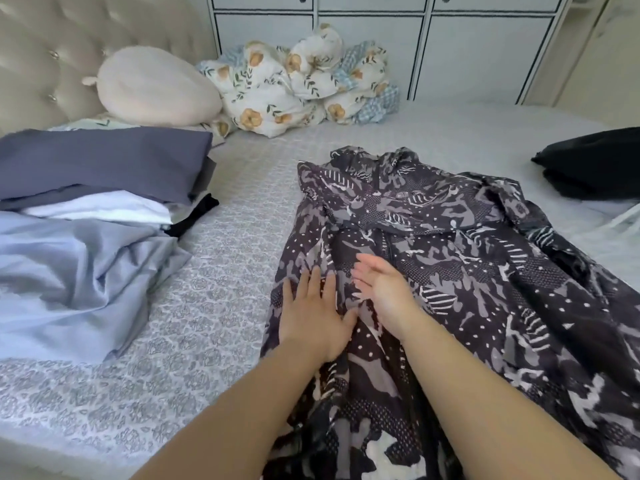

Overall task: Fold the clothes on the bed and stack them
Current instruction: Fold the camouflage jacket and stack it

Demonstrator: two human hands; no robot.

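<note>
A dark patterned garment (460, 271) with grey and white prints lies spread out on the bed, its collar toward the far side. My left hand (313, 315) presses flat on its left part with straight fingers. My right hand (384, 289) rests just beside it, fingers straight, palm turned inward over the cloth near the zipper line. To the left lies a pile of clothes (100, 199): a purple-grey piece on top, white and black pieces under it, and a light blue garment (76, 278) in front.
A black garment (592, 168) lies at the right edge. A cream plush pillow (156, 86) and a bundled floral quilt (301, 83) sit at the head of the bed. The patterned grey bedsheet (214, 306) shows between the piles. White cabinets (450, 46) stand behind.
</note>
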